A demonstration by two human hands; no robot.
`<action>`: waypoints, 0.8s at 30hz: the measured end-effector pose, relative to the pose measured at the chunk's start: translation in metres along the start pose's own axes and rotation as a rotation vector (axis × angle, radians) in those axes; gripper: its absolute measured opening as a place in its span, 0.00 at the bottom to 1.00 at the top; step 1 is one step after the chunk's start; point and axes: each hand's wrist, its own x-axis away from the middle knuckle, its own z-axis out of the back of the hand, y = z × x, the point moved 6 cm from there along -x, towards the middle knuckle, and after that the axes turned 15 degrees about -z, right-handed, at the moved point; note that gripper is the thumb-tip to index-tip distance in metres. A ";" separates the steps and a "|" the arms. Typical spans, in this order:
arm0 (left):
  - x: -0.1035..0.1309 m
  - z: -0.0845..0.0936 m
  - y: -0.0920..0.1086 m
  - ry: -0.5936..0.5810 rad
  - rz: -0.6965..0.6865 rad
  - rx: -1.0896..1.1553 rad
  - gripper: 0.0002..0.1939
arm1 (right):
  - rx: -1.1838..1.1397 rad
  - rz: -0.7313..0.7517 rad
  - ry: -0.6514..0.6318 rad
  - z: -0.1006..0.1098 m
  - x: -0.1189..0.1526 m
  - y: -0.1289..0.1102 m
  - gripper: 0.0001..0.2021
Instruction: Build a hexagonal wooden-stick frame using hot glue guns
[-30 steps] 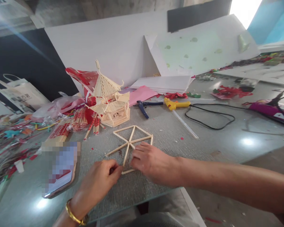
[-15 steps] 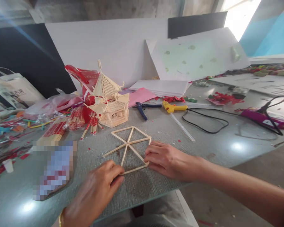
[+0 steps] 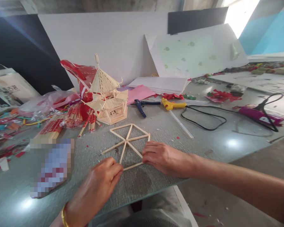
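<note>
A flat wheel-shaped frame of pale wooden sticks (image 3: 126, 141) lies on the table, its spokes meeting in the middle. The rim shows a gap at the lower left. My left hand (image 3: 104, 178) pinches the near left corner, at the end of the near rim stick (image 3: 133, 166). At that stick's other end, my right hand (image 3: 162, 157) has its fingers closed on the near right corner, hiding the joint. Just behind the frame stands a small pagoda model (image 3: 110, 104) built of the same kind of sticks.
Beyond the frame lie a yellow glue gun (image 3: 172, 104) with a clear glue stick and black cord, and dark blue cutters (image 3: 140, 107). Bundled sticks (image 3: 50, 127) in red wrapping are at left, near a blurred-out object (image 3: 54, 168). The table's front edge (image 3: 156, 191) runs close below my hands.
My left thumb has closed against the fingers at the near left corner. My right hand stays on its corner. The whole view has shifted slightly.
</note>
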 end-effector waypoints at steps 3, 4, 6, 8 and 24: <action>0.000 0.000 0.000 -0.009 -0.002 0.015 0.13 | -0.013 0.001 -0.020 0.000 0.000 0.001 0.14; 0.000 0.000 0.000 -0.009 0.003 0.025 0.13 | -0.019 0.003 -0.031 0.000 0.001 0.002 0.13; 0.000 0.001 -0.001 -0.008 0.016 0.044 0.13 | -0.037 0.003 -0.049 0.002 0.003 0.004 0.13; 0.000 0.001 -0.002 -0.013 0.021 0.060 0.14 | -0.056 -0.002 -0.057 0.003 0.006 0.006 0.13; 0.010 0.018 -0.015 0.006 -0.092 0.083 0.13 | 0.020 -0.037 0.104 0.008 0.012 0.006 0.10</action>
